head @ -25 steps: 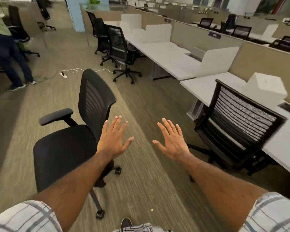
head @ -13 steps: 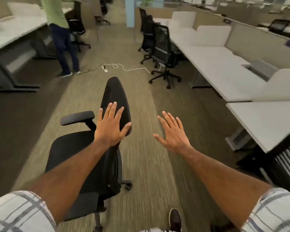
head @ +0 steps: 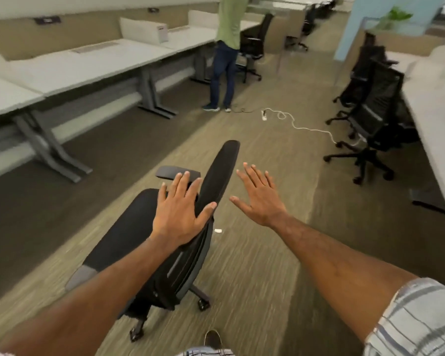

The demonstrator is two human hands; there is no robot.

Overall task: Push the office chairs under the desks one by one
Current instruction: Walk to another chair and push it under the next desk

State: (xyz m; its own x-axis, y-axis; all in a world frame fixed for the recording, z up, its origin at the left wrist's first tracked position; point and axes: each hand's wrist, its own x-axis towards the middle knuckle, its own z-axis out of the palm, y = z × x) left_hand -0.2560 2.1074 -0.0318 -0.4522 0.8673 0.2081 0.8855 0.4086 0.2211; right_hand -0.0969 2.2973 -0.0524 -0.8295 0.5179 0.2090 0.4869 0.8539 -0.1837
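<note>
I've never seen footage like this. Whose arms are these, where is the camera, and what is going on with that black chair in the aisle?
There is no machine here. These are a person's two bare arms, filmed by one wide-angle camera worn on their head, looking forward and down. The left hand is spread flat at the backrest of a black office chair, which stands out in the carpeted aisle. Whether the hand actually presses on the backrest is hard to tell. The right hand is open too, beside the backrest, holding nothing. A row of white desks runs along the left, and more black chairs stand by the desk on the right. A white power strip with its cable lies on the floor, near another person standing farther off.
</note>
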